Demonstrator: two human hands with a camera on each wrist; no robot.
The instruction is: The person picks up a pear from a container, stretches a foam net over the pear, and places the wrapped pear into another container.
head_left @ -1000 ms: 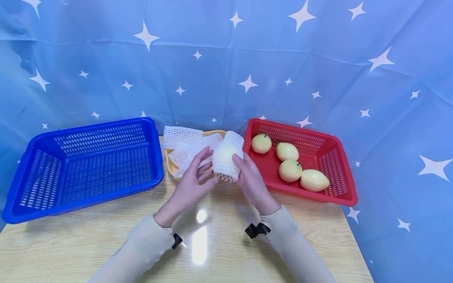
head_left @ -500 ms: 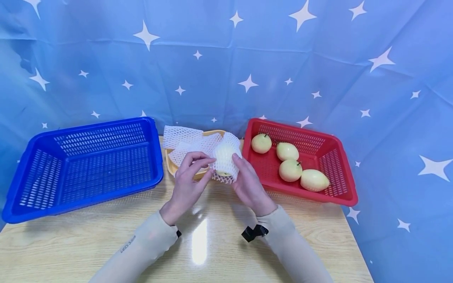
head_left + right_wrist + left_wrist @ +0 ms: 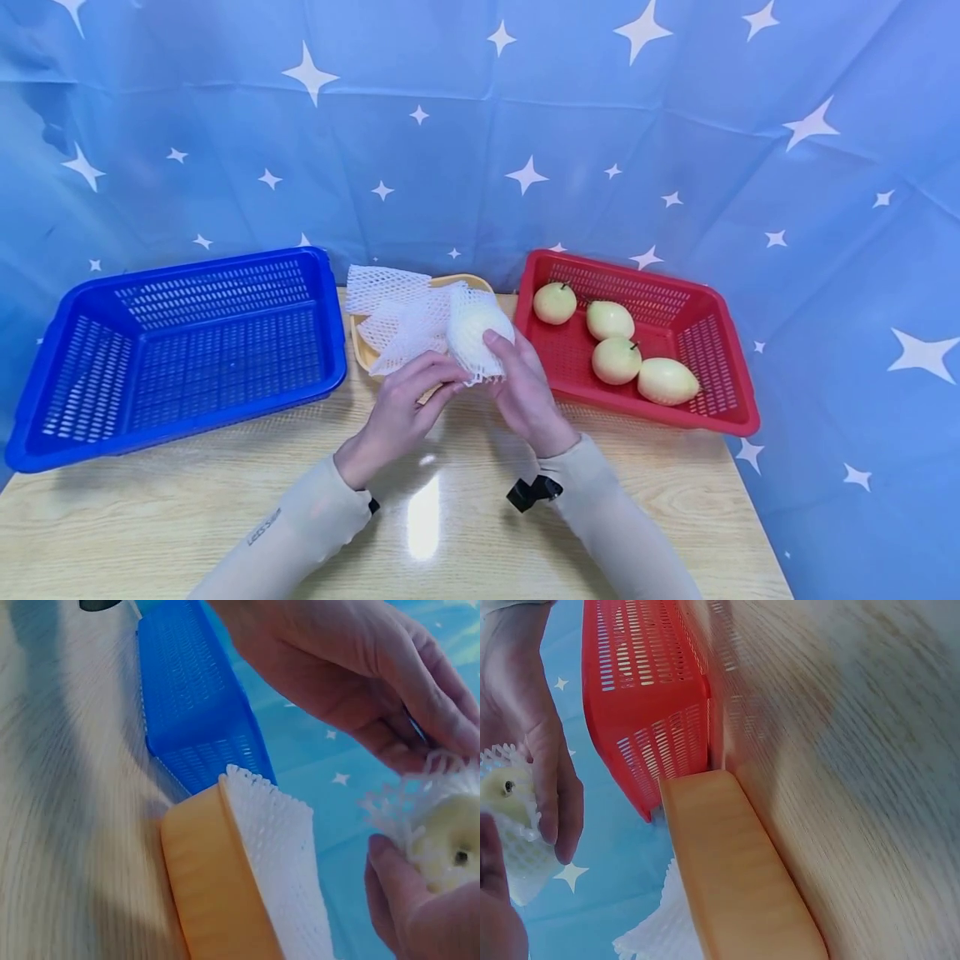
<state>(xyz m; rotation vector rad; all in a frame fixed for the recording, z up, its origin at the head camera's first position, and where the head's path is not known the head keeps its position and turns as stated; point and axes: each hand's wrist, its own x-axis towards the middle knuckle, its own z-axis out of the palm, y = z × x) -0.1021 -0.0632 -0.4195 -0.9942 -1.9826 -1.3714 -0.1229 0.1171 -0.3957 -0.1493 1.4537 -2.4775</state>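
Note:
A pale yellow pear (image 3: 440, 838) sits inside a white foam net sleeve (image 3: 472, 325), its bottom end showing at the sleeve's open edge in both wrist views. My right hand (image 3: 525, 392) grips the sleeved pear from the right, thumb across its front. With thumb and fingers my left hand (image 3: 408, 408) pinches the sleeve's lower edge, at the end nearest me. Behind the hands, more foam net sleeves (image 3: 408, 321) lie in a yellow tray (image 3: 362, 354).
A blue plastic basket (image 3: 225, 350) stands at the left. In the red basket (image 3: 738, 379) at the right lie several bare pears (image 3: 617, 361). A starred blue cloth (image 3: 480, 142) hangs behind the wooden table (image 3: 465, 517).
The left hand has gone from open fingers beside the sleeve to pinching its lower edge. The sleeved pear has tilted and shifted slightly in the right hand's grip.

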